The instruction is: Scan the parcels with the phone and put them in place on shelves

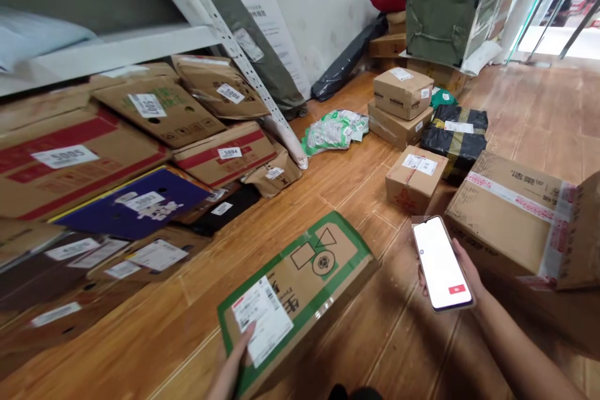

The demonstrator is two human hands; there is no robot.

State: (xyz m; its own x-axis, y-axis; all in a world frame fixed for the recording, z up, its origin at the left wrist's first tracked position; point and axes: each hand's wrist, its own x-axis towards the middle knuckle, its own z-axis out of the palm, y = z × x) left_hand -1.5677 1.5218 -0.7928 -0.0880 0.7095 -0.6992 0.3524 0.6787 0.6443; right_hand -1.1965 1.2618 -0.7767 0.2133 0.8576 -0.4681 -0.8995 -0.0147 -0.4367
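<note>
My left hand (235,359) grips the near left end of a long cardboard box (300,269) with green edges, its thumb lying on the white shipping label (263,320). The rest of that hand's fingers are hidden by the box, which is held tilted above the wooden floor. In my right hand (469,272) is a smartphone (441,265), screen up, its display mostly white with a small red button near the bottom. Fingers wrap round both sides of the phone.
Labelled cartons (117,137) fill a low shelf on the left, under a white perforated post (244,69). A large taped carton (515,206), a small carton (415,181), a black parcel (454,137) and stacked boxes (403,97) stand ahead to the right. A green-white bag (335,131) lies by the wall.
</note>
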